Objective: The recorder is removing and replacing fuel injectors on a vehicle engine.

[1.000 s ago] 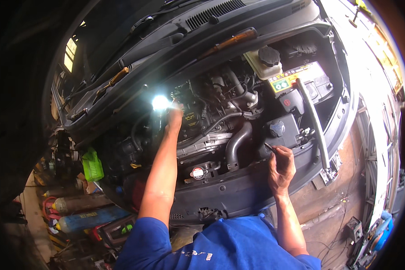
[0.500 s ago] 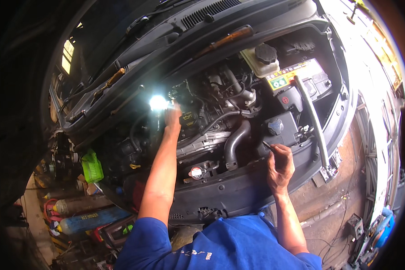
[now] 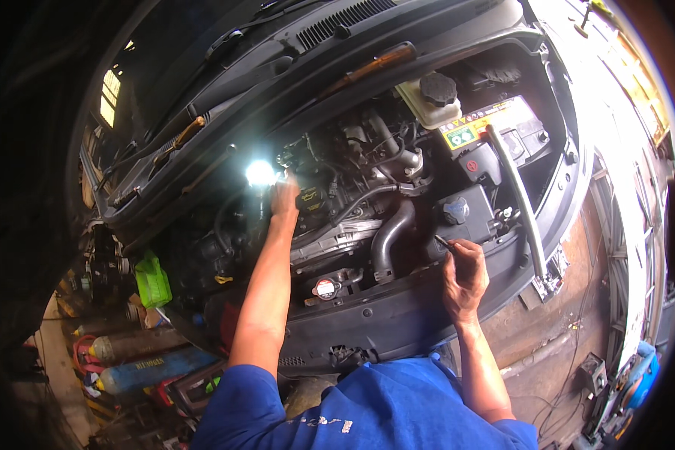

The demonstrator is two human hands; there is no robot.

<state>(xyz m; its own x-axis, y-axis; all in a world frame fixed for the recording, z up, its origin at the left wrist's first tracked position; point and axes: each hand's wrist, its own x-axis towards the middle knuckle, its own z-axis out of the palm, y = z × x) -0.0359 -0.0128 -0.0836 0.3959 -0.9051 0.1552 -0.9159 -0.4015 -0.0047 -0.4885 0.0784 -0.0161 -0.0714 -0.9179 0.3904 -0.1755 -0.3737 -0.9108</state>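
My left hand [image 3: 284, 198] reaches deep into the engine bay, beside a bright work light [image 3: 261, 173] and the black engine cover [image 3: 312, 197]. Glare and blur hide its fingers, so what they touch cannot be made out. Over the front right of the bay, my right hand [image 3: 466, 279] pinches a short, thin, dark rod [image 3: 444, 243] between thumb and fingers. The rod points up and left, close to a black reservoir with a round cap [image 3: 456, 211]. Whether it is a bolt or a tool is not clear.
A battery [image 3: 529, 139] sits at the far right, with a grey bar [image 3: 516, 199] slanting past it. Nearer are a curved black hose [image 3: 394, 238] and a radiator cap [image 3: 325, 289]. Orange-handled screwdrivers [image 3: 379, 61] lie along the cowl. Gas cylinders [image 3: 154, 369] lie at lower left.
The view has shifted slightly, moving the whole scene a little left. My left hand stays beside the light, with only slight motion. My right hand keeps its pinch on the rod.
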